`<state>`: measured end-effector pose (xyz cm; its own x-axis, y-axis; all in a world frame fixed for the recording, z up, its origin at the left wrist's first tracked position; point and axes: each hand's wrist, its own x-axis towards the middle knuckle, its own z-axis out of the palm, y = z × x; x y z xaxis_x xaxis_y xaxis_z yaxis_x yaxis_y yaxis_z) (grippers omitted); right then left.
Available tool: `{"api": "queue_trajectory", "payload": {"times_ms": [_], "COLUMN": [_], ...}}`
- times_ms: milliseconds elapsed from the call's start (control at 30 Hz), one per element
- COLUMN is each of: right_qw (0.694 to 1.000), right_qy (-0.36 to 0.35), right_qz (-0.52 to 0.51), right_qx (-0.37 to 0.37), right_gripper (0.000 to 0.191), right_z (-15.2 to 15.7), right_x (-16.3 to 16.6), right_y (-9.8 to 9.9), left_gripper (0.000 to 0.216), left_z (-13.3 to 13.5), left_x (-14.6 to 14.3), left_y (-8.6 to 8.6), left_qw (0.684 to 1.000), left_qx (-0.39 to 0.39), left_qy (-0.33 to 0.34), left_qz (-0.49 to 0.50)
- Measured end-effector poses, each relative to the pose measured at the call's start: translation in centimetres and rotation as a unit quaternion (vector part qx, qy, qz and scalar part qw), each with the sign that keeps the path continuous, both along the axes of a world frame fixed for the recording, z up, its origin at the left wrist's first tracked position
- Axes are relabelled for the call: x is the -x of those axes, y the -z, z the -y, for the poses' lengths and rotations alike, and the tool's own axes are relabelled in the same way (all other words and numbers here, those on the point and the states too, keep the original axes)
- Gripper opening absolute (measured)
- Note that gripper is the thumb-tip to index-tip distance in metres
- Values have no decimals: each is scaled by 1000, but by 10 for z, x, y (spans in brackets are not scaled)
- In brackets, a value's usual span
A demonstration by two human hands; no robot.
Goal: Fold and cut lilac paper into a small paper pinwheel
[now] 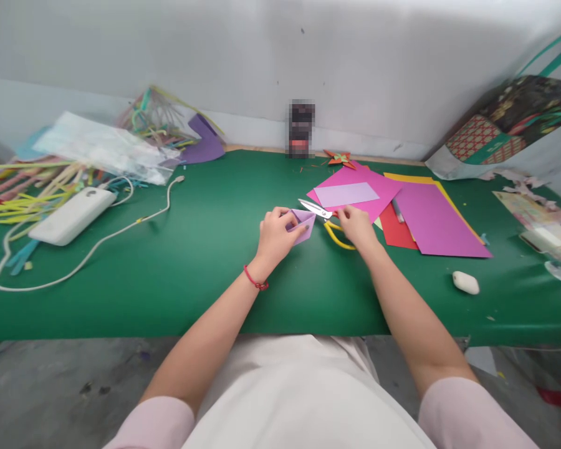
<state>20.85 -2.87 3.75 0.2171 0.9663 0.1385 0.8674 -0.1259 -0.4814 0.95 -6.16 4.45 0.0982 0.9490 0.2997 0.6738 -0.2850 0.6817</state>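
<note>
At the left of the frame, I have a white power bank (75,215) lying on the green table (191,274), with fuzzy craft stems (14,215) heaped beside and behind it. I leave that side alone.

Near the middle, my left hand (278,237) has its grip closed on a folded piece of lilac paper (307,234), thumb and fingers pinching it so that a pointed flap stands open toward the right.

Just right of it, my right hand (355,226) grips the scissors (324,214) by the upper part of the handles, the yellow loop hanging below and the blades pointing left. The blades lie close to the paper's upper edge; I cannot tell whether they touch it.

I judge the step in hand to be shaping the folded piece, between folding and cutting. If I cut, the next move calls for a firm left pinch, fingers seated in the loops, and the blades lined up clear of my fingertips.

Farther right, a flat lilac strip (348,194) rests on a pink sheet (378,184), with a purple sheet (444,218) beyond.
</note>
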Motion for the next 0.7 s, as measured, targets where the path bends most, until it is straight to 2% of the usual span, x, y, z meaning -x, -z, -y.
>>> {"api": "queue_trajectory", "payload": {"times_ms": [67, 167, 233, 267, 333, 367, 400, 433, 533, 600, 700], "right_qw": [999, 997, 990, 978, 920, 883, 854, 840, 833, 834, 836], "right_qy": [-15, -42, -74, -105, -171, -204, -224, -223, -210, -226, -244], "right_qz": [45, 40, -63, -154, -354, -420, -464, -489, -506, -495, -484], "right_qx": [6, -59, -102, -88, 5, 54, 73, 70, 71, 89, 87], "right_gripper": [25, 26, 28, 31, 39, 42, 41, 39, 33, 30, 28], "right_z": [2, 5, 8, 11, 20, 25, 29, 33, 40, 42, 43], "right_x": [2, 5, 11, 16, 27, 33, 39, 43, 48, 46, 43], "right_y": [3, -2, -9, -13, -19, -20, -21, -21, -19, -19, -20], "left_gripper": [21, 22, 22, 23, 25, 25, 25, 25, 24, 21, 15], "left_z": [3, 6, 8, 9, 12, 13, 14, 15, 15, 14, 12], "left_x": [-1, -3, -6, -8, -13, -15, -17, -18, -15, -9, -1], "left_y": [-3, -8, -11, -13, -13, -13, -11, -10, -7, -8, -14], "left_qw": [999, 996, 995, 994, 993, 992, 991, 989, 976, 972, 983], "left_qx": [5, 7, 5, 2, -5, -11, -15, -14, 16, 42, 62], "left_qy": [10, 11, -6, -15, -25, -24, -20, -16, -25, -26, 43], "left_qz": [41, 88, 104, 109, 118, 124, 134, 150, 214, 232, 170]}}
